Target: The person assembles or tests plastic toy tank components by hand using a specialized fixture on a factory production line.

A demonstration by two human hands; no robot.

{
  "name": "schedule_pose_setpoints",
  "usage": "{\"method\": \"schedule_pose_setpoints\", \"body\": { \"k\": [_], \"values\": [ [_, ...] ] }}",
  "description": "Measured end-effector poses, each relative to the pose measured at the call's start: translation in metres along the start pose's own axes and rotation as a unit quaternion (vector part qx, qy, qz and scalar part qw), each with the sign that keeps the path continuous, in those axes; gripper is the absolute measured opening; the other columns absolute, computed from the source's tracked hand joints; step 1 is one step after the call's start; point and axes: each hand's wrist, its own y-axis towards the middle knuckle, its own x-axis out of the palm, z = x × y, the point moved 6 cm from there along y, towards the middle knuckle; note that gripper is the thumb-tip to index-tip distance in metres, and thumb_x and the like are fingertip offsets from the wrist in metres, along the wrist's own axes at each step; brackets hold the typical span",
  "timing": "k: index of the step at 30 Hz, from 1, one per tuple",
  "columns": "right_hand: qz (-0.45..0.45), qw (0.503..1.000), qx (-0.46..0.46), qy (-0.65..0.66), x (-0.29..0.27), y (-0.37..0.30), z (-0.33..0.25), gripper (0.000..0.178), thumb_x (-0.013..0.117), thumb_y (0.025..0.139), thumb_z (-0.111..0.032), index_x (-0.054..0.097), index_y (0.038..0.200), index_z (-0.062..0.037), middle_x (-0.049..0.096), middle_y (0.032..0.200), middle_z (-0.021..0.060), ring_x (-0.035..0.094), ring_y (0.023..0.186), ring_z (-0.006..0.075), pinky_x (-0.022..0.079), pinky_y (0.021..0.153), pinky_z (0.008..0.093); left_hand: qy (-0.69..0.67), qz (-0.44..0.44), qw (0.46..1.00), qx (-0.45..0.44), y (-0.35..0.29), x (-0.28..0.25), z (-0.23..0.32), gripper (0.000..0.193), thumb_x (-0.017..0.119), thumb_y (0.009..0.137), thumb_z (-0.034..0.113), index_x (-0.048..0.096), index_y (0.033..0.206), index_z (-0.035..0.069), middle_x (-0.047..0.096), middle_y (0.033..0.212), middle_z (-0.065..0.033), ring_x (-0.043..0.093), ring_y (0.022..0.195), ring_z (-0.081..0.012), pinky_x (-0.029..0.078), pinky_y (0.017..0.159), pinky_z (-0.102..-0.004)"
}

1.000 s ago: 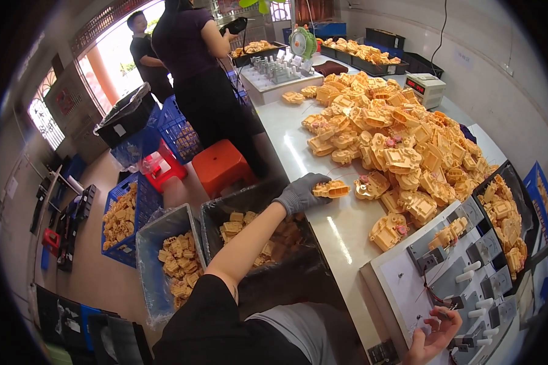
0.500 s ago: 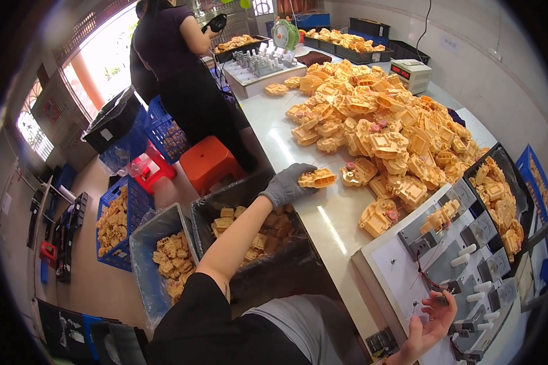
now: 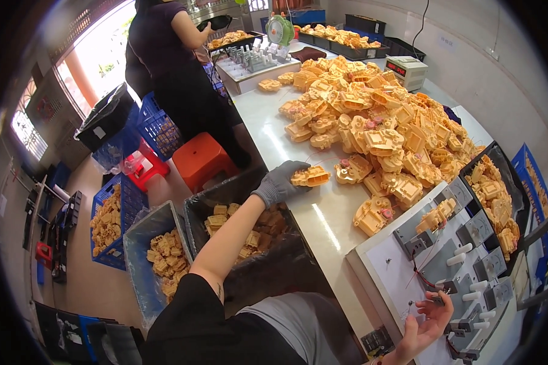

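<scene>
My left hand, in a grey glove, is closed on a yellow plastic housing at the left edge of the table. Just right of it lies another housing with a thin red wire, at the foot of a large heap of similar housings. My bare right hand is at the near end of a white test fixture, fingers curled and thumb apart. Its fingertips are beside a small dark metal piece, and contact is unclear. One housing sits in the fixture's far station, among white-handled clamps.
Bins of housings stand on the floor to my left, beside an orange stool. A co-worker stands beyond it. A power supply box, a second clamp fixture and a black tray stand around the heap.
The whole view has shifted slightly. My left hand still grips the housing at the table edge, and my right hand stays by the fixture. The co-worker's hands have moved a little.
</scene>
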Motion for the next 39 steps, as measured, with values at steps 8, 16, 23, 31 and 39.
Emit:
{"method": "schedule_pose_setpoints", "body": {
  "k": [8,16,23,31,39],
  "values": [
    [-0.008,0.998,-0.037,0.041,0.000,0.001,-0.005,0.061,0.058,0.066,-0.002,0.047,0.126,-0.0008,0.058,0.110,0.0134,0.056,0.085,0.0190,0.044,0.077,0.0285,0.015,0.027,0.999,0.026,-0.002,0.000,-0.002,0.059,0.077,0.074,0.035,0.059,0.122,0.005,0.061,0.113,-0.0157,0.060,0.107,-0.0269,0.047,0.097,-0.0333],
    [-0.026,0.995,-0.075,0.058,0.001,0.001,-0.011,0.056,0.061,0.075,0.002,0.047,0.128,0.0001,0.060,0.113,0.0123,0.059,0.087,0.0178,0.045,0.074,0.0256,0.002,0.023,0.999,0.031,-0.002,0.000,-0.002,0.057,0.077,0.076,0.032,0.058,0.122,0.005,0.061,0.116,-0.0152,0.060,0.108,-0.0267,0.047,0.097,-0.0334],
    [-0.019,0.996,-0.061,0.064,0.001,0.000,-0.010,0.057,0.060,0.072,0.002,0.047,0.128,0.0007,0.060,0.113,0.0131,0.060,0.089,0.0192,0.045,0.076,0.0265,0.031,0.013,0.999,0.029,-0.006,0.000,0.001,0.062,0.074,0.076,0.040,0.056,0.126,0.009,0.058,0.118,-0.0155,0.058,0.110,-0.0285,0.046,0.099,-0.0347],
    [-0.015,0.996,-0.064,0.060,0.001,0.001,-0.011,0.058,0.059,0.071,0.002,0.047,0.127,0.0012,0.060,0.112,0.0130,0.060,0.088,0.0197,0.046,0.076,0.0275,0.105,-0.022,0.991,0.073,-0.021,0.003,0.018,0.068,0.066,0.080,0.053,0.049,0.134,0.014,0.055,0.119,-0.0190,0.056,0.111,-0.0349,0.045,0.098,-0.0387],
    [-0.005,0.997,-0.043,0.064,0.002,0.000,-0.010,0.059,0.057,0.069,0.002,0.048,0.127,0.0011,0.061,0.110,0.0127,0.060,0.086,0.0191,0.048,0.075,0.0274,0.068,-0.006,0.997,0.029,-0.019,0.003,0.015,0.056,0.055,0.087,0.047,0.052,0.129,0.010,0.059,0.112,-0.0207,0.059,0.104,-0.0356,0.046,0.095,-0.0379]
  ]
}}
